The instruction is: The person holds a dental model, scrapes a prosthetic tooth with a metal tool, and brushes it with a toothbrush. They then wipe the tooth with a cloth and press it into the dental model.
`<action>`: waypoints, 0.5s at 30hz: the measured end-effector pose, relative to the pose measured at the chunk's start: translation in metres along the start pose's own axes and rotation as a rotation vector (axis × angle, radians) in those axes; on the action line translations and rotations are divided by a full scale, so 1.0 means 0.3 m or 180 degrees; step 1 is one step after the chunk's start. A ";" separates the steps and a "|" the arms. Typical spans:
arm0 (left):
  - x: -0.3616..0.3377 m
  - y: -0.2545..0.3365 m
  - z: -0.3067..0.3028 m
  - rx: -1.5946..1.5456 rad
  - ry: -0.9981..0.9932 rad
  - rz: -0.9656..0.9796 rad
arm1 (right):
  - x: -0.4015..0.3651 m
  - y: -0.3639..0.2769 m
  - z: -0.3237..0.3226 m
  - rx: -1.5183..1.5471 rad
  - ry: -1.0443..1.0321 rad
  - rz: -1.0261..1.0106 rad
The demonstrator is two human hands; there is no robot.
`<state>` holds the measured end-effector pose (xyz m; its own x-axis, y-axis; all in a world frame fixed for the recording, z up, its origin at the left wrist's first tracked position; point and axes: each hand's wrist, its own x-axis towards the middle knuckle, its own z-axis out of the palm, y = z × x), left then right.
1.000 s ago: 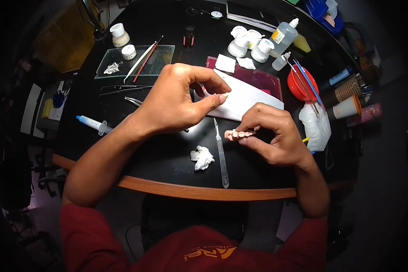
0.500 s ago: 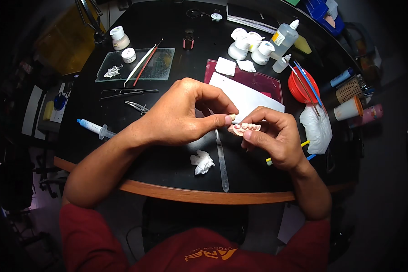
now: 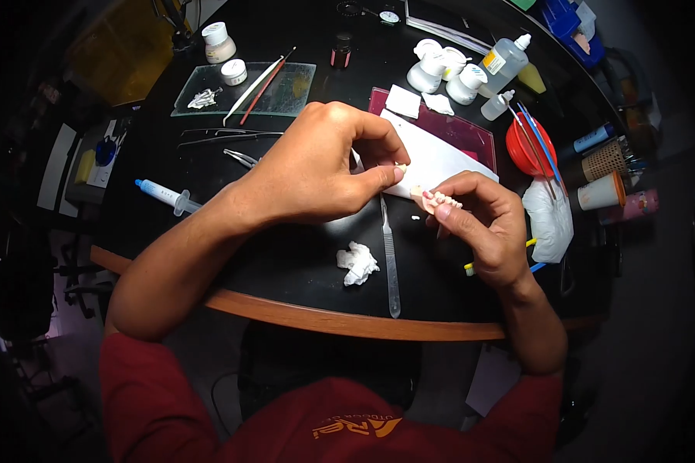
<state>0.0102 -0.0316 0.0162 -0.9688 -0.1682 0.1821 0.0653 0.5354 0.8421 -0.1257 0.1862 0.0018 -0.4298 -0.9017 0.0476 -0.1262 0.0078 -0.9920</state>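
Observation:
My left hand [image 3: 324, 162] pinches a small tooth-coloured piece [image 3: 401, 168] between thumb and index finger. In my right hand [image 3: 486, 224] is a pale dental model [image 3: 438, 202] with a row of teeth, its left end sticking out toward my left hand. The small piece and the model are apart. Just below the model, a tiny white bit [image 3: 415, 217] lies on the black table. A metal scalpel handle [image 3: 392, 266] lies between my hands, and a crumpled white tissue [image 3: 357, 263] is left of it.
White paper [image 3: 432, 158] lies on a dark red plate [image 3: 479, 140] beyond my hands. A glass slab [image 3: 293, 89] with a jar and brushes is at the upper left, a syringe [image 3: 162, 196] at the left. Bottles [image 3: 506, 65] and a red bowl [image 3: 523, 147] stand at the right.
The small piece in my left hand and the model have moved apart. The model has turned in my right hand. The tiny white bit now shows below it. The view has shifted slightly.

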 end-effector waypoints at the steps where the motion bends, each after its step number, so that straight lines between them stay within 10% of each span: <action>1: -0.001 -0.026 0.005 0.0122 0.0135 0.0298 | 0.003 -0.002 0.002 -0.0004 0.0080 -0.0061; 15: -0.015 -0.059 -0.002 0.0600 -0.1010 0.0654 | 0.003 0.013 0.013 -0.0144 0.0118 -0.0191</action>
<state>0.0136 -0.0408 0.0009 -0.9677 0.2052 0.1463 0.2484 0.6782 0.6916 -0.1230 0.1838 -0.0026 -0.4528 -0.8846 0.1119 -0.1925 -0.0256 -0.9810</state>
